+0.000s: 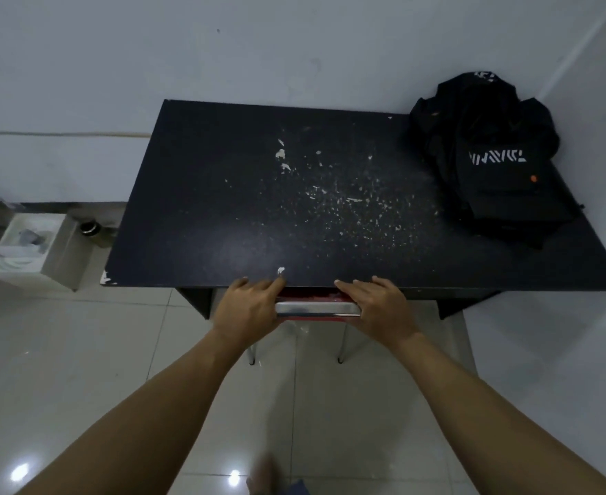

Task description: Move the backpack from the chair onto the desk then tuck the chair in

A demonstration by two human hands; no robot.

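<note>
Both hands on the chair back, chair under the desk.

My left hand [249, 307] and right hand [375, 304] rest on the chair's [317, 309] chrome top rail, fingers loosely together, curled over it, tips at the desk [223, 216] edge. Seat mostly hidden beneath; rear legs show. Backpack [491, 162] lies on the desk's far right corner; its white striped lettering unreadable.

A white open box [33, 253] sits on the tiled floor [62, 351] beside a small dark can [90, 227].
</note>
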